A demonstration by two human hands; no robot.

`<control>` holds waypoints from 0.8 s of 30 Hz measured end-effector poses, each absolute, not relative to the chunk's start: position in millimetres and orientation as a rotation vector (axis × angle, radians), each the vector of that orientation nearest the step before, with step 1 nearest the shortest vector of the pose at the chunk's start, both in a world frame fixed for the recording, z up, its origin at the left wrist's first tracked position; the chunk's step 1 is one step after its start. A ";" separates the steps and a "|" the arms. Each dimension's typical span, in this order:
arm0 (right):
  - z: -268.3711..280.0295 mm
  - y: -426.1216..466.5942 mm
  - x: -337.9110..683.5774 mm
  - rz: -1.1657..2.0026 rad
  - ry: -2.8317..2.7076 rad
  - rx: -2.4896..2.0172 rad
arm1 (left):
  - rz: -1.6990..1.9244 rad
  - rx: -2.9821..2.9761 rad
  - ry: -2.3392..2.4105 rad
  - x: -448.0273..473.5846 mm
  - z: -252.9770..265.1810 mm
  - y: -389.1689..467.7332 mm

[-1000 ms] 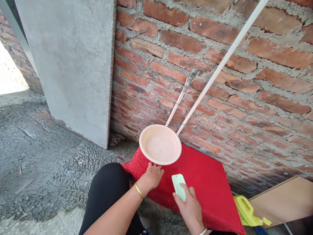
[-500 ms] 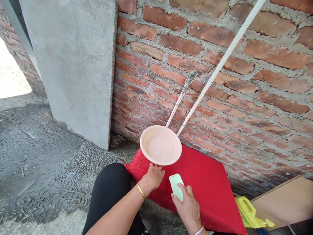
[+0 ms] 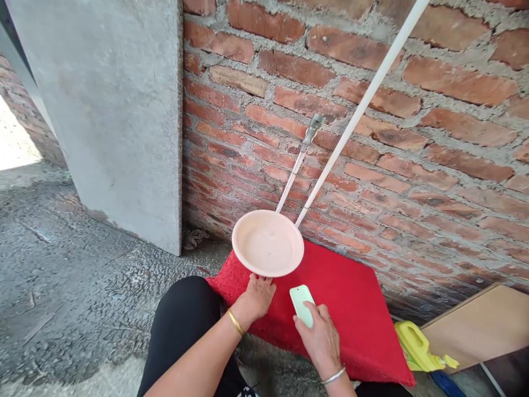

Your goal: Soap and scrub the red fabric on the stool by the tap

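Note:
A pale pink basin (image 3: 268, 245) stands at the far left part of a red cloth-covered surface (image 3: 343, 298), its inside facing up. At its near rim is my left hand (image 3: 255, 295), back upward, its fingertips hidden under the rim as it grips the basin. My right hand (image 3: 320, 333) is closed round a pale green scrub brush (image 3: 301, 303), which hovers over or rests on the red cloth; I cannot tell which. The brush shows a smooth back with a small hole near its far end. Its bristles are out of sight.
A brick wall (image 3: 372, 182) rises behind the red surface, with a long white pipe (image 3: 359, 116) and a shorter capped pipe (image 3: 295, 171) against it. A grey slab (image 3: 111, 127) leans at left. At lower right are a yellow jug (image 3: 417, 347) and a brown board (image 3: 479, 325).
The view has shifted slightly. My right hand has moved a little right and up with the brush. My left hand stays at the basin's near rim.

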State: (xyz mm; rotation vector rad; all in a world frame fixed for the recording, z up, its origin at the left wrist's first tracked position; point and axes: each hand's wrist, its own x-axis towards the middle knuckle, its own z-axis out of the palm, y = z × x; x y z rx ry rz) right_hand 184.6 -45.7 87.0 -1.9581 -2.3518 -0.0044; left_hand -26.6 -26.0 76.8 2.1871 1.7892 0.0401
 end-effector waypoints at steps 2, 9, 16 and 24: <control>87.5 -49.6 168.1 0.047 -2.375 -1.902 | 0.019 2.205 1.780 -27.8 79.3 -29.1; 82.8 -58.3 189.4 0.075 -2.356 -2.004 | -0.143 2.161 1.774 -28.1 92.3 -28.7; 79.0 -57.9 243.8 0.084 -2.082 -2.290 | -0.168 2.137 1.731 -14.3 87.5 -24.7; 57.8 -75.0 204.4 0.083 -2.292 -1.893 | -0.183 2.215 1.633 -4.9 72.9 -28.7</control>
